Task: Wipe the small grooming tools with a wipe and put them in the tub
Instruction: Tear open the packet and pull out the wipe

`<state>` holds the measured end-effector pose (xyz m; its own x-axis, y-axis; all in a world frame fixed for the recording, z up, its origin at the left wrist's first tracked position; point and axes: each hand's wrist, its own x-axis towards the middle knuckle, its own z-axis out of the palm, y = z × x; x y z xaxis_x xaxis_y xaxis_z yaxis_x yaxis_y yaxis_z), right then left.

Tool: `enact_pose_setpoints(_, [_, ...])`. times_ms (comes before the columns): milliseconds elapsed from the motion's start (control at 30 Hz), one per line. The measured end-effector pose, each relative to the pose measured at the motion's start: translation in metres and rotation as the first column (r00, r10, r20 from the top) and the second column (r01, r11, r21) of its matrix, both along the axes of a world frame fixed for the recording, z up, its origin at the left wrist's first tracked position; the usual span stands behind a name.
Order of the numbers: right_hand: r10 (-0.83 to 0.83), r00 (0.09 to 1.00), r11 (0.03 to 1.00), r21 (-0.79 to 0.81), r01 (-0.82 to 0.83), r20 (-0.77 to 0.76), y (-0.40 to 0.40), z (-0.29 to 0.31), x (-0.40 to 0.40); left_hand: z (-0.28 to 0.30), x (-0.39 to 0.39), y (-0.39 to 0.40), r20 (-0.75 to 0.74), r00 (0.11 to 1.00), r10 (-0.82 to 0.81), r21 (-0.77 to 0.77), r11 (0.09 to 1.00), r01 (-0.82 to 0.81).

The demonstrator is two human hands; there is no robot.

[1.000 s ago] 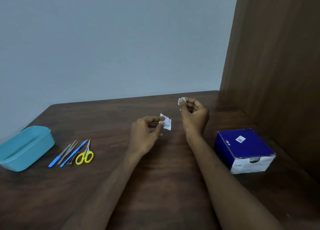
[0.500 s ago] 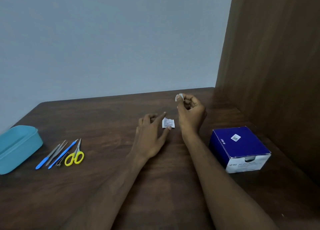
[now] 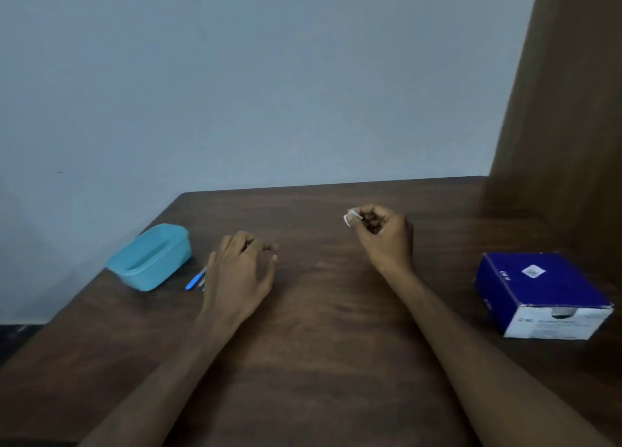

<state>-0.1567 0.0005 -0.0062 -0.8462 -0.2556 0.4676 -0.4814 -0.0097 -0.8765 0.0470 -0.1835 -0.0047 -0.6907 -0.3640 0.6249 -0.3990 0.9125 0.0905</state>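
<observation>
A small white wipe [image 3: 347, 218] is pinched between the fingertips of my right hand [image 3: 382, 236], which is raised above the middle of the dark wooden table [image 3: 319, 328]. My left hand [image 3: 240, 271] is spread palm-down over the row of grooming tools and hides most of them. Only the ends of the blue-handled tools [image 3: 195, 281] stick out at its left side. The teal plastic tub [image 3: 151, 258] stands just left of the tools, near the table's left edge. Nothing shows inside it.
A dark blue cardboard box [image 3: 538, 295] with a white front sits at the right of the table. A brown wooden panel [image 3: 565, 109] rises behind it at the right. A pale wall lies behind the table's far edge.
My left hand let go of the torn wrapper and moved left over the tools. The view turned left, so the tub and tools now sit nearer the centre. My right hand still holds the wipe.
</observation>
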Motion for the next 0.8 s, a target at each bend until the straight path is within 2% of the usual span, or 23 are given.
enact_pose_setpoints(133, [0.201,0.979,0.972,0.128,-0.199,-0.007,-0.014,-0.004,0.020,-0.005,0.043,-0.030,0.003,0.989,0.146,0.004,0.989,-0.146])
enact_pose_setpoints(200, [0.294,0.955,0.933,0.225,-0.279,-0.034,-0.019,-0.009,0.029,-0.009,0.056,-0.036,-0.009,0.979,0.203,0.060,0.977,-0.202])
enact_pose_setpoints(267, [0.337,0.938,0.906,0.298,-0.301,-0.077,-0.022,-0.011,0.035,-0.009,0.060,-0.034,-0.039,0.966,0.255,0.135,0.959,-0.248])
enact_pose_setpoints(400, [0.393,0.916,0.866,0.367,-0.339,-0.082,-0.023,-0.009,0.042,-0.007,0.056,-0.029,0.006,0.952,0.307,0.150,0.941,-0.304])
enact_pose_setpoints(567, [0.402,0.915,0.865,0.319,-0.387,0.019,-0.020,-0.008,0.037,-0.011,0.059,-0.035,0.008,0.920,0.393,0.237,0.893,-0.383])
enact_pose_setpoints(800, [0.404,0.914,0.873,0.280,-0.399,0.040,-0.011,0.000,0.040,-0.010,0.059,-0.036,0.071,0.908,0.413,0.285,0.864,-0.415])
